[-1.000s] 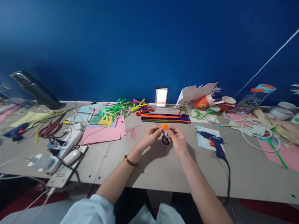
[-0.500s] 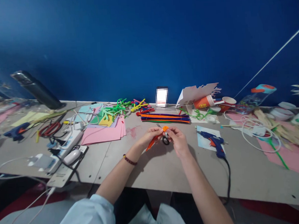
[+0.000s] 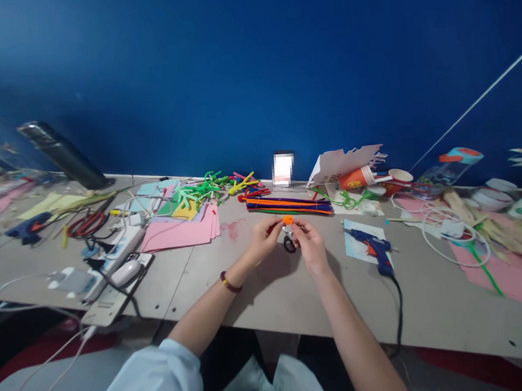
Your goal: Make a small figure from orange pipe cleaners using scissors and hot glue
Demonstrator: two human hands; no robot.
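Both my hands are raised over the middle of the grey table, close together. My left hand pinches an orange pipe cleaner, whose small fuzzy tip shows above my fingers. My right hand holds small scissors with black finger loops, which hang between my hands just above the tabletop. The blades point up towards the orange tip, partly hidden by my fingers. The rest of the pipe cleaner is hidden in my left hand.
A blue and orange hot glue gun lies on a card to the right, its black cord running over the table's front edge. Pink paper sheets and a bundle of pipe cleaners lie ahead. A power strip sits left.
The long orange length that stuck out to the lower left of my left hand no longer shows. Only a short orange tip remains visible, and my left hand sits slightly higher, nearer my right.
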